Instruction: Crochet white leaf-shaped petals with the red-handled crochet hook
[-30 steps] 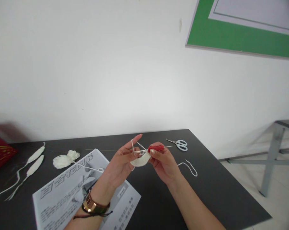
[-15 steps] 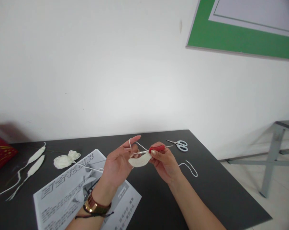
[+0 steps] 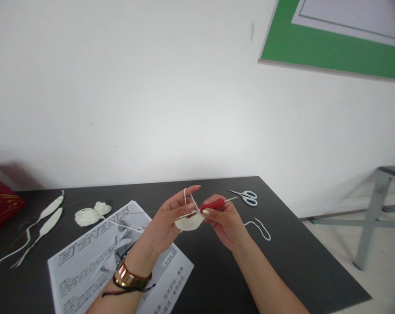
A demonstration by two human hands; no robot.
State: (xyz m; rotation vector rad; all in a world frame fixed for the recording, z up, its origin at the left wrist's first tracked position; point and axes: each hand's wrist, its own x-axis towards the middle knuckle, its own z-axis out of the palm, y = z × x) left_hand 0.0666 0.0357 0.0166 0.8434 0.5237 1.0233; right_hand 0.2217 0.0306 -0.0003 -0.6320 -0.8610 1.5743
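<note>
My left hand (image 3: 166, 224) pinches a small cream crocheted piece (image 3: 188, 222) above the dark table (image 3: 298, 266). Its forefinger is raised with white yarn (image 3: 185, 196) looped over it. My right hand (image 3: 225, 222) is closed on a crochet hook with a red handle (image 3: 213, 203), whose metal tip is in the piece's top edge. The yarn runs left across a printed sheet (image 3: 96, 257) to a cream yarn bundle (image 3: 90, 214).
Small scissors (image 3: 246, 196) lie at the table's far right, with a loose yarn scrap (image 3: 261, 226) nearer me. Two cream crocheted leaf shapes (image 3: 49, 216) lie at the left, beside a red object (image 3: 1, 203). A second grey table (image 3: 380, 205) stands to the right.
My left forefinger rose slightly and the hands shifted a little right. The hook stays in the piece; the view moved slightly.
</note>
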